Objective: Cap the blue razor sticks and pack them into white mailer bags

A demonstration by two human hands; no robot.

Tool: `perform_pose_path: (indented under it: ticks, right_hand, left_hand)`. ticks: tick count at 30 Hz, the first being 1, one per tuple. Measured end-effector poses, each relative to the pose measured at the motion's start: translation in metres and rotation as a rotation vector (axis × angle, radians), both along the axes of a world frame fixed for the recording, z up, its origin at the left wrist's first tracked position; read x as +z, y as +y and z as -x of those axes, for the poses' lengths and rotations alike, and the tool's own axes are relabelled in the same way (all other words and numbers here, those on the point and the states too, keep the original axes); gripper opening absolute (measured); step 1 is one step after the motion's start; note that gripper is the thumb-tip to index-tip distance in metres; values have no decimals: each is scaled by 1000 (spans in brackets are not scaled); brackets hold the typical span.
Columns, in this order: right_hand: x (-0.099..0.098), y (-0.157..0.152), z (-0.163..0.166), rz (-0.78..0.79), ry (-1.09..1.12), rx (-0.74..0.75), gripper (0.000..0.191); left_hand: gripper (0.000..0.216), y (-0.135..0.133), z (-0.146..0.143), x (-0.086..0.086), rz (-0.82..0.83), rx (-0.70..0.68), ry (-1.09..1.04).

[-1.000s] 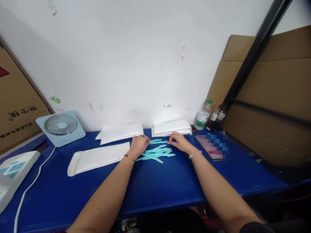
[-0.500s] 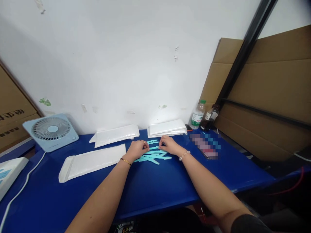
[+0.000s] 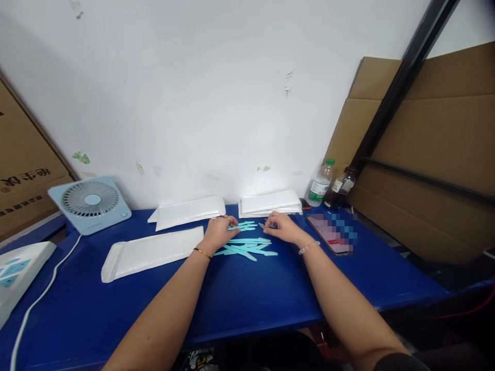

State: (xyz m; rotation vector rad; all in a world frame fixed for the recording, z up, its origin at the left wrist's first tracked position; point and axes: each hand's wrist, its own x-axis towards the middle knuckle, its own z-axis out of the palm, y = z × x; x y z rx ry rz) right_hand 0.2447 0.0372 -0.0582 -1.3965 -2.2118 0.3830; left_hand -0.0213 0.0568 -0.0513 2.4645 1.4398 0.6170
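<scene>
1. Worktop (image 3: 255, 299): under both hands, carries everything listed below.
2. Mailers: single one (image 3: 154, 253) flat just left of the left hand, probably for easy reach; left stack (image 3: 189, 212) and right stack (image 3: 270, 202) beyond the hands by the wall, likely out of their way.
3. Fan (image 3: 93, 200): well left of the left hand, likely there for air.
4. Phone (image 3: 327, 232): lies right of the right hand, partly blurred; seemingly placed within reach.
5. Pile of turquoise sticks (image 3: 247, 248): nearer the body than the fingertips, between the hands, crossed loosely; likely central so both can reach.
6. Left hand (image 3: 220, 231): half-curled, fingertips at the upper sticks (image 3: 247, 225), perhaps steadying them; can't tell if gripping.
7. Right hand (image 3: 283, 228): fingers bent inward, thumb near index; can't tell if pinching.
8. Clear piece (image 3: 262, 225): at right fingertips; details too small.
</scene>
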Motion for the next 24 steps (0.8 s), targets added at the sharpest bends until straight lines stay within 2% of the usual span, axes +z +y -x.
perform_pose_path:
  ticks: [3,7,12,16,18,21,24]
  right_hand:
    - [3,-10,9,116,-74,94,15]
    - [2,-12,16,141,-113,111,10]
    - [0,-5,11,19,-30,83,9]
    - [-2,3,-2,-34,51,-51,8]
    - [-1,2,-6,-25,76,-92,15]
    - [2,-6,-4,89,56,22,20]
    - [2,-12,4,207,-32,182,20]
  left_hand:
    - [29,-6,-4,2,86,-120,14]
    - [19,-8,-8,-1,148,-203,76]
    - [17,-3,-7,-1,39,-119,97]
    - [16,2,2,2,-42,3,66]
    - [20,3,5,3,-35,41,17]
    - [27,1,5,3,9,8,-43]
    - [28,-5,-1,4,72,-122,-25]
